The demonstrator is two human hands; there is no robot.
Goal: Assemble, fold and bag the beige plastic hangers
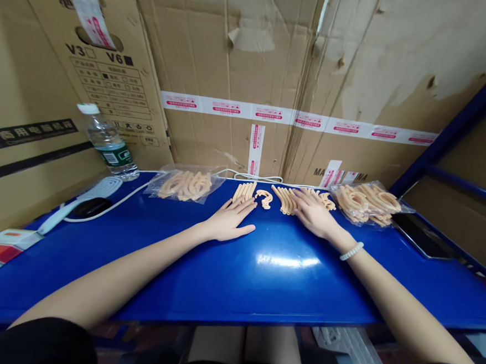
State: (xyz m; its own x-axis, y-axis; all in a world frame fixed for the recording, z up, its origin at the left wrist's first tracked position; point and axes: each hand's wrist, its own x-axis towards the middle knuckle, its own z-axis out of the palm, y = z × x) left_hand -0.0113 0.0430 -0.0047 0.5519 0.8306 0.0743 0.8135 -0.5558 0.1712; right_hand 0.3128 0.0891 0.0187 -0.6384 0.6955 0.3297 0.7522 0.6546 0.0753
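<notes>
My left hand lies flat on the blue tabletop, fingers stretched out and thumb apart. Its fingertips touch the lower ends of a row of slim beige strips. Between the hands sits a beige curved piece shaped like a question mark. My right hand, with a pale bead bracelet at the wrist, rests with fingers extended over beige curved strips. A fanned row of these strips shows at its left, and more beige pieces show behind it, partly hidden.
Clear bags of beige pieces lie at the left and right. A phone lies far right. At left are a water bottle, a pale-blue hairbrush, a dark mouse-like object and a white cable. Cardboard stands behind.
</notes>
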